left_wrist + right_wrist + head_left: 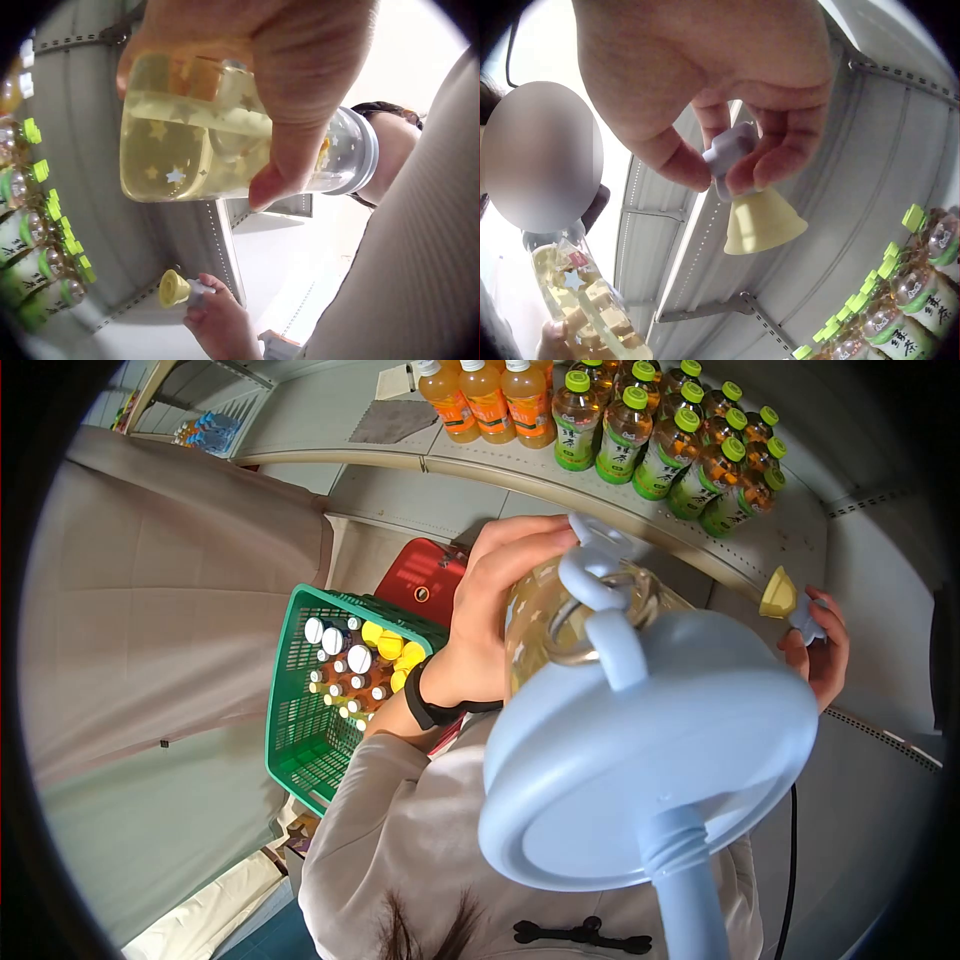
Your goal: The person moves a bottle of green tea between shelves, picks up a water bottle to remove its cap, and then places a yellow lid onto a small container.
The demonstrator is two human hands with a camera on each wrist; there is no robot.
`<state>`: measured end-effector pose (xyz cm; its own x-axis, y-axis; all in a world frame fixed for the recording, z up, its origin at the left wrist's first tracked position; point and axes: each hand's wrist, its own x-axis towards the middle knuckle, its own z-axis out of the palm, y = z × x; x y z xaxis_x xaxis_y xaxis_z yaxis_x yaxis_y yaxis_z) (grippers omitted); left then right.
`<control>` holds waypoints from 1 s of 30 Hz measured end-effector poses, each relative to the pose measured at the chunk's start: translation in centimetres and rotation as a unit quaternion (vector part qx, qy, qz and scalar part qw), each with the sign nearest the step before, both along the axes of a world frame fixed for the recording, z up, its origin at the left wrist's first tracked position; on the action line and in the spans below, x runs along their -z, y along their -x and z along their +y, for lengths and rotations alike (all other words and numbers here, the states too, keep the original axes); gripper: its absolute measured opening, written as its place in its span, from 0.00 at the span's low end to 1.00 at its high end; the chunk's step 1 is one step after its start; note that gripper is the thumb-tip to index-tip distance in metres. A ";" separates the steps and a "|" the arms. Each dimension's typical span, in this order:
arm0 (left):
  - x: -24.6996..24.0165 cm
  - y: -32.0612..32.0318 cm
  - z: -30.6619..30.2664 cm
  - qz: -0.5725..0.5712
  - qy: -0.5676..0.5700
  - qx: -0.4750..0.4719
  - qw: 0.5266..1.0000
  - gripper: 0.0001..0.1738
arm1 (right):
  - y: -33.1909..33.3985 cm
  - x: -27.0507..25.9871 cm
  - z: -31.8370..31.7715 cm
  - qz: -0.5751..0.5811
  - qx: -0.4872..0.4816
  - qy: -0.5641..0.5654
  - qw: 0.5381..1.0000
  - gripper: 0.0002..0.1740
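My left hand [490, 585] grips a clear star-patterned bottle [528, 622] of pale yellow liquid. In the left wrist view, the thumb and palm of this hand [300, 82] wrap the tilted bottle [161, 161]. Its light-blue lid [640, 760] looms large in the head view, with a tube at the bottom. The right wrist view has the bottle [596, 315] with its top at the person's face. My right hand [828, 655] pinches a small grey-lavender piece [731, 154] joined to a yellow cone [763, 223], well apart from the bottle.
Green-capped tea bottles [665, 455] and orange drink bottles [485, 400] stand on a shelf [590, 495], beside a grey cloth [393, 422]. A green basket [285, 700] holds several small bottles, near a red box [415, 575]. Pale curtains [180, 600] hang at the left.
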<state>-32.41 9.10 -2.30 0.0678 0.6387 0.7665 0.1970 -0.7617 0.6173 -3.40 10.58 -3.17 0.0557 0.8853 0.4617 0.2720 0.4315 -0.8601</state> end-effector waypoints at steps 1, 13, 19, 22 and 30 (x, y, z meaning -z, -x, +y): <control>-0.2 0.1 -0.1 0.006 0.009 0.003 1.000 0.38 | -0.1 0.1 -0.1 0.009 0.000 0.010 1.000 0.16; 1.8 0.3 0.1 0.017 -0.001 0.010 1.000 0.36 | 0.3 -0.6 -0.8 -0.001 0.030 0.013 0.999 0.15; 0.1 -0.4 -0.6 0.026 0.046 0.012 0.999 0.38 | -0.2 -0.4 -0.9 0.003 0.021 0.013 1.000 0.15; 0.5 -0.7 -0.5 -0.001 0.009 0.019 1.000 0.39 | -0.3 -0.4 -1.1 0.000 0.026 0.014 1.000 0.15; 0.1 -0.6 -1.2 0.021 0.043 0.017 0.999 0.39 | -0.5 -0.3 -1.6 -0.001 0.022 0.015 1.000 0.15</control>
